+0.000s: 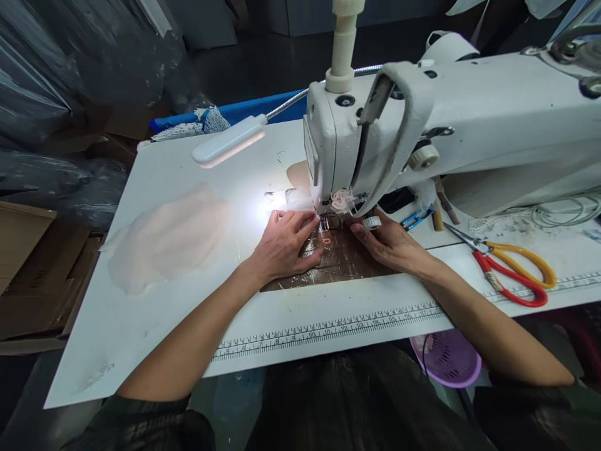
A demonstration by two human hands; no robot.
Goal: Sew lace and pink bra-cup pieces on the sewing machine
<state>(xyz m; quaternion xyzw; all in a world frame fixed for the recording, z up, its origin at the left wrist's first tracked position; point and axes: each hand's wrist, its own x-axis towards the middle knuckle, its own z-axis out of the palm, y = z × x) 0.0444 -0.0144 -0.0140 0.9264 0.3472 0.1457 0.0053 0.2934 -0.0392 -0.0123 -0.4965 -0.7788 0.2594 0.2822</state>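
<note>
My left hand (pixel 287 244) lies palm down beside the needle of a white sewing machine (pixel 323 141). Its fingers are stretched out and the thumb stands apart; the fingertips touch pale sheer fabric (pixel 298 199) by the presser foot (pixel 331 221). To the right of the foot, my right hand (pixel 392 244) reaches under the machine head, thumb pointing toward the needle. A white knob (pixel 372 223) and the machine partly cover its other fingers, so I cannot see whether they grip anything. A pink ruffled fabric flower (pixel 341 200) sits at the machine head, above the foot. Beneath both hands is a brown, scuffed plate (pixel 347 260).
Red-and-yellow-handled scissors (pixel 511 266) and blue thread snips (pixel 417 218) lie at right. Sheer pinkish fabric (pixel 173 238) rests on the white table (pixel 141 347) at left. A lit lamp (pixel 230 141) hangs over it. Below the edge is a purple basket (pixel 453 363).
</note>
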